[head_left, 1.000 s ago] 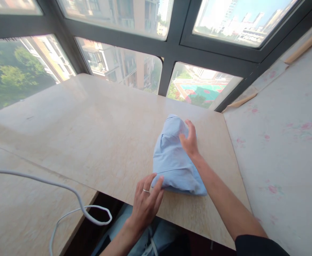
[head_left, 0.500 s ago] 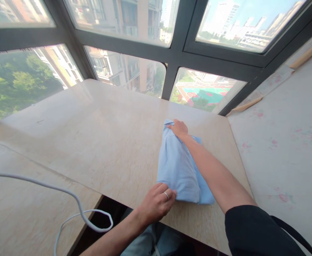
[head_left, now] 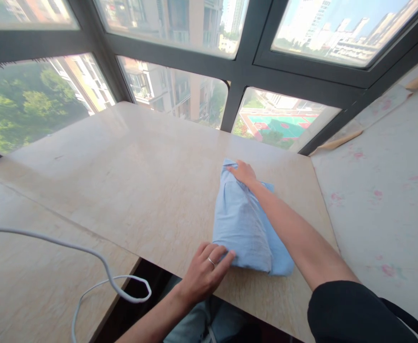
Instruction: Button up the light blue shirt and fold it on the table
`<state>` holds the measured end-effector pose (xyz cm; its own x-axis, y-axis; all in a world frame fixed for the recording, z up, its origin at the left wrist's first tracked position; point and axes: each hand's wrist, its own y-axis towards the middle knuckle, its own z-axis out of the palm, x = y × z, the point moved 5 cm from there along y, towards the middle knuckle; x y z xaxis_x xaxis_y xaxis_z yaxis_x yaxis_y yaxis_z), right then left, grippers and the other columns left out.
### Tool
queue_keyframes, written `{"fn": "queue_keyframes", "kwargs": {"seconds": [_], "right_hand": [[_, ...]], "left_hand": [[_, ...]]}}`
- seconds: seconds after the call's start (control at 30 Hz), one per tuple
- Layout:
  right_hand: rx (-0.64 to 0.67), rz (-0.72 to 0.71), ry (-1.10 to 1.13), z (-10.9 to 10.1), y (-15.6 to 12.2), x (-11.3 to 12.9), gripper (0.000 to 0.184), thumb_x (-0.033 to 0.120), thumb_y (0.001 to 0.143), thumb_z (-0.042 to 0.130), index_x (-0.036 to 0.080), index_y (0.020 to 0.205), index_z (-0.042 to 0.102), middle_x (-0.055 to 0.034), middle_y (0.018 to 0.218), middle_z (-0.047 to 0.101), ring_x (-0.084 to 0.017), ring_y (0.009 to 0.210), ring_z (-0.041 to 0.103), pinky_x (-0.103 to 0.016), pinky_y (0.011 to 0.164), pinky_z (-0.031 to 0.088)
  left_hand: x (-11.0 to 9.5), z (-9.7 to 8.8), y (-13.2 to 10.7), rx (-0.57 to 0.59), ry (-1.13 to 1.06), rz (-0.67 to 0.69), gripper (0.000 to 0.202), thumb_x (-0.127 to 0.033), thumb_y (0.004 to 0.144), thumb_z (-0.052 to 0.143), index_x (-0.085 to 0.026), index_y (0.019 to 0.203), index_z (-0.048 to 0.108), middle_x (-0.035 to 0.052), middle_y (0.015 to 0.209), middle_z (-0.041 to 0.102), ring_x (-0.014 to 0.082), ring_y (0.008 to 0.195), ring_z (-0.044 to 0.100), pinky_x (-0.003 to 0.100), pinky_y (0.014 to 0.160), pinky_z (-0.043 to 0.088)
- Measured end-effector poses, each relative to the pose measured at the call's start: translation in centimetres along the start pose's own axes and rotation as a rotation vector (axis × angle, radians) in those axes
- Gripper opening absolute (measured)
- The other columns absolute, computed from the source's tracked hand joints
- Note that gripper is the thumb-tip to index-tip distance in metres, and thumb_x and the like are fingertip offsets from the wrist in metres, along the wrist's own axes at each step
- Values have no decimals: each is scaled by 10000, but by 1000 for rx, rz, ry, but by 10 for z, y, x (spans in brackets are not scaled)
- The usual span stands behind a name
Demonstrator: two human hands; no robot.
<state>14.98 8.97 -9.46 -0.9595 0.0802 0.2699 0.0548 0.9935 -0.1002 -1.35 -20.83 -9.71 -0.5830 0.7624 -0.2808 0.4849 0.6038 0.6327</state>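
Two hands press on a folded blue cloth (head_left: 244,224) in the middle of the frame.
Left hand (head_left: 205,271) lays flat fingers on its near corner; right hand (head_left: 243,172) lies flat on its far end, pinching nothing. Cloth rests on a tan table (head_left: 141,181). White cord (head_left: 106,271) curls at lower left.

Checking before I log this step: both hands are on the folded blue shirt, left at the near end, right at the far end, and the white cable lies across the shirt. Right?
Not quite. The head view shows the white cable lying off to the left, apart from the folded blue shirt. The rest holds: left hand at the near end, right hand at the far end.
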Motion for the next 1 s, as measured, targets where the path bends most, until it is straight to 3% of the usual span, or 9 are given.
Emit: {"fn": "queue_keyframes", "kwargs": {"seconds": [0.1, 0.23, 0.4, 0.57, 0.67, 0.73, 0.83, 0.9, 1.0], "right_hand": [[13, 26, 7, -10, 2, 2, 462, 548, 925, 507, 161, 1135, 648, -182, 1181, 689, -322, 1118, 634, -336, 819, 463], [14, 58, 21, -12, 4, 4, 515, 576, 917, 497, 142, 1150, 647, -206, 1186, 680, -334, 1112, 636, -349, 816, 468], [-5, 35, 10, 4, 1, 3, 425, 510, 950, 502, 156, 1145, 633, -191, 1159, 691, -319, 1121, 632, -347, 842, 467], [-34, 30, 10, 15, -5, 2, 422, 500, 996, 423, 160, 1178, 595, -190, 1146, 690, -318, 1113, 632, -367, 856, 472], [-38, 15, 12, 13, -11, 1, 438, 507, 995, 433, 154, 1212, 573, -188, 1156, 682, -313, 1108, 634, -372, 875, 478], [-74, -50, -3, 8, -16, 2, 453, 493, 989, 460, 144, 1264, 547, -196, 1234, 643, -316, 1158, 605, -396, 932, 469], [-172, -263, -41, 2, -27, 8, 521, 465, 983, 481, 134, 1386, 471, -209, 1436, 502, -331, 1327, 472, -464, 1074, 389], [-181, -394, -43, 8, -35, 12, 589, 476, 986, 466, 114, 1448, 416, -208, 1538, 388, -331, 1428, 348, -485, 1147, 310], [-129, -481, -15, 27, -46, 13, 671, 513, 994, 422, 70, 1494, 356, -206, 1607, 258, -317, 1501, 202, -490, 1205, 203]], "left_hand": [[11, 3, -12, -66, 41, -252, 371, -136, 893, 554, -112, 1264, 545, 150, 1062, 660, 233, 975, 624, 375, 825, 570], [11, 7, -18, -129, 18, -362, 356, -59, 874, 497, -142, 1209, 585, 121, 1011, 681, 209, 916, 660, 311, 744, 598], [1, 3, -19, -200, -96, -330, 246, -50, 901, 515, -178, 1068, 641, 52, 828, 688, 154, 799, 669, 252, 711, 586], [-3, 0, -23, -162, -77, -260, 170, -64, 918, 526, -167, 855, 645, 18, 685, 630, 115, 629, 602, 211, 599, 526], [-3, -2, -22, -122, -49, -235, 190, -76, 933, 508, -170, 845, 647, 20, 681, 619, 116, 615, 586, 214, 579, 508], [-4, -4, -21, -107, -41, -225, 172, -74, 936, 509, -163, 903, 653, 28, 707, 632, 125, 628, 586, 225, 580, 505], [-6, -9, -24, -78, -56, -195, 183, -58, 926, 524, -131, 1045, 642, 62, 813, 675, 145, 700, 610, 254, 626, 524], [-6, -12, -28, -50, -59, -188, 226, -57, 927, 525, -114, 1122, 623, 80, 866, 687, 155, 729, 616, 270, 644, 531], [-5, -15, -32, 2, -42, -191, 236, -67, 941, 501, -101, 1148, 610, 72, 832, 678, 151, 686, 591, 276, 607, 511]]}}
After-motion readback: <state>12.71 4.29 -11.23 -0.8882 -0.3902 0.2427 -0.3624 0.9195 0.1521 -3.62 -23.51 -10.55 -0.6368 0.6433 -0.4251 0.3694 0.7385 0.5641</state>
